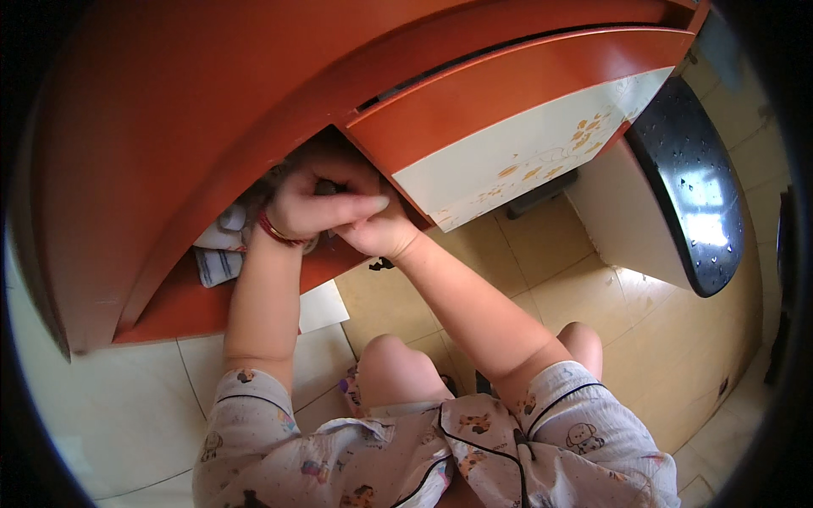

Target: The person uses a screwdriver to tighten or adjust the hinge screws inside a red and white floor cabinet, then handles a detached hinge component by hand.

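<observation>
Both my hands are together in the opening of a red-brown cabinet compartment (169, 306). My left hand (318, 203), with a dark red bracelet (281, 233) at its wrist, lies across my right hand (373, 234). Its thumb stretches toward the right palm and its other fingers curl round something dark that I cannot make out. The right fingers are hidden behind the left hand. Left of the wrist, inside the compartment, lie a folded striped cloth (218, 265) and a whitish cloth bundle (222, 229).
Right of the opening is a cabinet door (508, 157) with a white flowered panel. A bin-like white box with a wet black top (690, 182) stands farther right. My bent knees (398, 368) are below, over a tiled floor (508, 254). A white flat piece (323, 306) lies by the cabinet's lower edge.
</observation>
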A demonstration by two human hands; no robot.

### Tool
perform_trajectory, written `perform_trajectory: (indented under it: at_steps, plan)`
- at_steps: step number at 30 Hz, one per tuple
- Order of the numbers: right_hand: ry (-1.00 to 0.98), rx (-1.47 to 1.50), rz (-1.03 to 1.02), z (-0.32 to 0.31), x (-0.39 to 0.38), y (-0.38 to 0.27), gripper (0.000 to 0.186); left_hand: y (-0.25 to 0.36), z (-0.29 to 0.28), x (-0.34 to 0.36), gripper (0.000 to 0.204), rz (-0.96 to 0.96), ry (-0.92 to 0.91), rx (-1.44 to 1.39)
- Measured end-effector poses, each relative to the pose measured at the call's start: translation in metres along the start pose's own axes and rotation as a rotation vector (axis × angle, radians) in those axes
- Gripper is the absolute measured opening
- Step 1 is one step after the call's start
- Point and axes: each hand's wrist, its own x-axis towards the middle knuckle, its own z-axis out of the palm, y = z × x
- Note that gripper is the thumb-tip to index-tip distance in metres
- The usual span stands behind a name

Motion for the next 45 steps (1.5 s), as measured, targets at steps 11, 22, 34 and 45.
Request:
perform_trajectory:
  at_steps: [11, 22, 34, 45]
  plan:
    - [-0.217, -0.013, 0.288, -0.019, -0.012, 0.000, 0.037, -0.003, 0.043, 0.008, 0.014, 0.064, 0.576, 0.049]
    - [-0.137, -0.276, 0.232, -0.002, -0.024, 0.002, 0.050, -0.013, 0.024, 0.011, 0.024, -0.043, 1.282, 0.024]
    - [0.062, 0.338, 0.946, -0.047, -0.170, 0.003, 0.044, -0.007, 0.032, -0.011, 0.024, 0.058, 0.613, 0.611]
    - [0.128, 0.620, 1.092, -0.004, -0.115, 0.009, 0.027, 0.042, 0.023, -0.013, 0.039, -0.196, 0.091, 1.103]
